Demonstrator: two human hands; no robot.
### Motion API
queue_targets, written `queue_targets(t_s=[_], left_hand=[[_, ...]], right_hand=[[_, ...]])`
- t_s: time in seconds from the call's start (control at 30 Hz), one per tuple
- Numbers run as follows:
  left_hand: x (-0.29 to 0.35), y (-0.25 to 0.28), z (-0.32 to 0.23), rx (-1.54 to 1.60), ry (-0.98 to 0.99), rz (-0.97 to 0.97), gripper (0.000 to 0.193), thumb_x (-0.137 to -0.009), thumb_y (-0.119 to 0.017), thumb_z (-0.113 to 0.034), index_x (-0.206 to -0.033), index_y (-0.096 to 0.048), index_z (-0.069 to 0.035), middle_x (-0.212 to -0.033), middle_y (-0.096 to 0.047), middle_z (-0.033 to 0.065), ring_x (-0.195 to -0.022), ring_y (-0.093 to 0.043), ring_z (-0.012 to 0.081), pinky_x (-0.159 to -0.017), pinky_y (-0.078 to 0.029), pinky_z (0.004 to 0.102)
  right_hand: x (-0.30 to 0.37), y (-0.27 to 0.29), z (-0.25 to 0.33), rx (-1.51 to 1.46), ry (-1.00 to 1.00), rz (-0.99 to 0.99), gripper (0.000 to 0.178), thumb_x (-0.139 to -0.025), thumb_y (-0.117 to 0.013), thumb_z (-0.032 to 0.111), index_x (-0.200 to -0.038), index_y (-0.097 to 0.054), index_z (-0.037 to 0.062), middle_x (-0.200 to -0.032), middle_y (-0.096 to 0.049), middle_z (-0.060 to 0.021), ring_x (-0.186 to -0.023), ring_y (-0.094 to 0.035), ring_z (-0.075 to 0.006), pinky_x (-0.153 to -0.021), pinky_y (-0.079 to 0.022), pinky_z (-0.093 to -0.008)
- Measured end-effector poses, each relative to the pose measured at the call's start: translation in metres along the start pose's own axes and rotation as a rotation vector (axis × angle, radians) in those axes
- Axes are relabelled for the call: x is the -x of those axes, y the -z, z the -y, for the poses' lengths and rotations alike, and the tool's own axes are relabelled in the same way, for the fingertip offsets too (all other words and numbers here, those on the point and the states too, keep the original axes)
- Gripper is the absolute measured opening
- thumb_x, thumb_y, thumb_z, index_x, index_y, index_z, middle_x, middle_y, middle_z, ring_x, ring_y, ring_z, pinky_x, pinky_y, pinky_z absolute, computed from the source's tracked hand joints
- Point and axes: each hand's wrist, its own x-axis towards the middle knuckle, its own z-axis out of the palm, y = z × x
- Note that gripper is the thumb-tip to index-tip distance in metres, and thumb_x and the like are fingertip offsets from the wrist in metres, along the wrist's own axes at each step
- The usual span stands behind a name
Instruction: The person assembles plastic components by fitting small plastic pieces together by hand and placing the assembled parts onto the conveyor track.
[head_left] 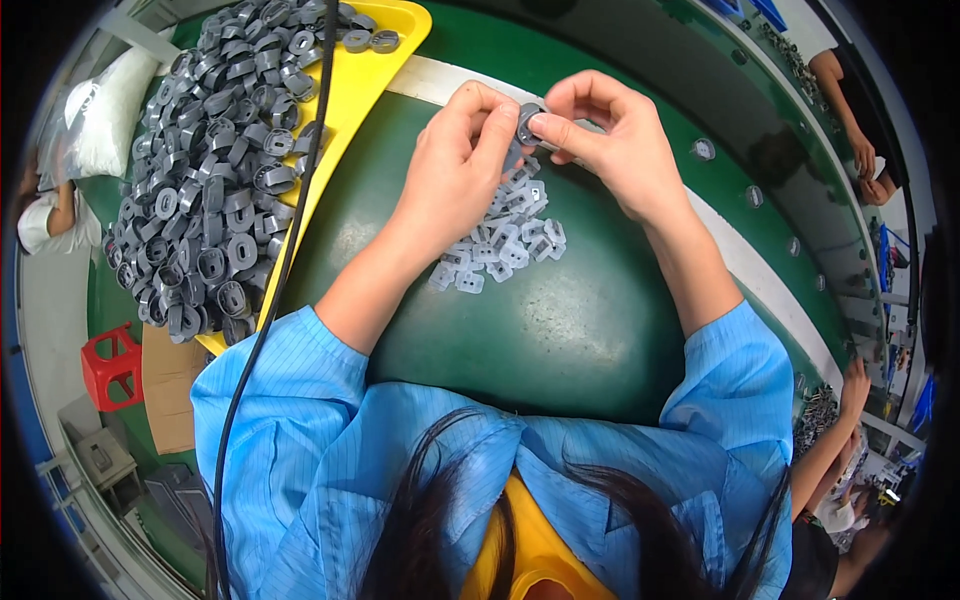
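Over the far part of the green table, both my hands meet at a small grey plastic housing [526,124]. My left hand [458,165] pinches its left side between thumb and fingers. From the other side my right hand [618,150] presses its thumb against the same piece, with its fingers curled behind. Just below them lies a loose pile of small translucent plastic plates [505,240] with holes in them. To the left, many grey plastic housings [200,190] are heaped in a yellow tray [375,75]. Whether a plate sits in the held housing is hidden by my fingers.
A black cable [300,200] hangs across the tray. Beyond a pale strip, a green conveyor belt [725,165] carries several round pieces [703,149]. Other people's hands [868,165] work at the right. A red stool [112,367] and a cardboard piece [167,385] stand left.
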Motion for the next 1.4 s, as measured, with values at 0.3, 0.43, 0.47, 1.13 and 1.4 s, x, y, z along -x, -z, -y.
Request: queue_targets(t_s=[0.3,0.43,0.47,1.13,1.4], left_hand=[[-0.003,0.002,-0.013,-0.229,0.005,0.073,0.017,-0.096,-0.052,-0.015,-0.091,-0.054,0.001,-0.071,-0.067,0.011,-0.065,-0.065,0.0134,-0.056,-0.05,0.0268],[0.001,-0.002,-0.011,-0.244,-0.076,0.002,0.015,-0.095,-0.053,-0.014,-0.093,-0.053,0.001,-0.07,-0.066,0.0122,-0.067,-0.067,0.0143,-0.056,-0.049,0.0266],[0.002,-0.003,-0.008,-0.246,-0.081,-0.006,0.015,-0.095,-0.053,-0.014,-0.093,-0.053,0.001,-0.07,-0.066,0.0122,-0.067,-0.067,0.0143,-0.056,-0.049,0.0266],[0.003,-0.004,-0.003,-0.291,-0.26,-0.064,0.01,-0.095,-0.051,-0.011,-0.094,-0.051,-0.001,-0.067,-0.059,0.0113,-0.056,-0.054,0.0182,-0.055,-0.043,0.0308],[0.0,0.003,-0.01,-0.368,-0.236,0.118,0.008,-0.094,-0.054,-0.01,-0.094,-0.052,-0.002,-0.064,-0.058,0.0152,-0.055,-0.058,0.0257,-0.053,-0.044,0.035]], right_hand=[[-0.004,0.016,-0.001,-0.344,-0.276,0.332,0.021,-0.082,-0.07,0.011,-0.095,-0.064,-0.0047,-0.08,-0.067,-0.0092,-0.068,-0.064,-0.0113,-0.062,-0.054,-0.0222],[0.001,0.01,0.0,-0.318,-0.264,0.271,0.016,-0.081,-0.07,0.01,-0.089,-0.066,-0.0034,-0.08,-0.068,-0.0096,-0.068,-0.065,-0.0119,-0.062,-0.054,-0.0227],[0.005,0.002,0.002,-0.094,-0.062,0.089,0.014,-0.08,-0.07,0.009,-0.087,-0.066,-0.0031,-0.079,-0.068,-0.0092,-0.068,-0.065,-0.0124,-0.062,-0.055,-0.0235],[0.004,-0.001,0.001,-0.337,-0.125,-0.009,0.013,-0.081,-0.07,0.007,-0.09,-0.066,-0.0019,-0.081,-0.066,-0.0076,-0.073,-0.064,-0.0118,-0.064,-0.054,-0.022],[-0.002,0.019,0.001,-0.322,-0.281,0.363,0.015,-0.08,-0.069,0.005,-0.091,-0.064,-0.0037,-0.078,-0.066,-0.0091,-0.07,-0.065,-0.0119,-0.065,-0.055,-0.0231]])
